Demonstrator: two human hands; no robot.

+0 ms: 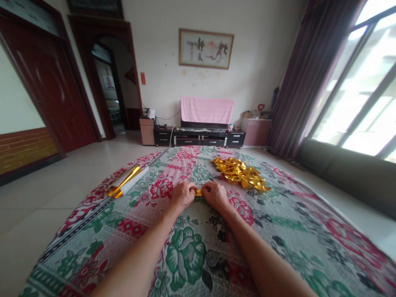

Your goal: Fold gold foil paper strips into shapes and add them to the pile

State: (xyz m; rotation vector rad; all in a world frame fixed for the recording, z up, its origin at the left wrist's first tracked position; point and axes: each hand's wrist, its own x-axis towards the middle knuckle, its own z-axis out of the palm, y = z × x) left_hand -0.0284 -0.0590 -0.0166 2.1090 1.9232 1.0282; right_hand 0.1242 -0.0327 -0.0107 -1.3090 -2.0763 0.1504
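Between my two hands is a small folded piece of gold foil paper, just above or on the flowered cloth. My left hand pinches its left end with closed fingers. At the other end, my right hand grips it the same way. Most of the piece is hidden by the fingers. Beyond my right hand lies a heap of folded gold foil pieces. Off to the left rests a stack of gold foil sheets, partly curled, with a pale side showing.
A round table under a flowered cloth fills the foreground. Past it stand a low black cabinet and a pink cloth draped over a screen-like object. A dark red door is at left, a purple curtain at right.
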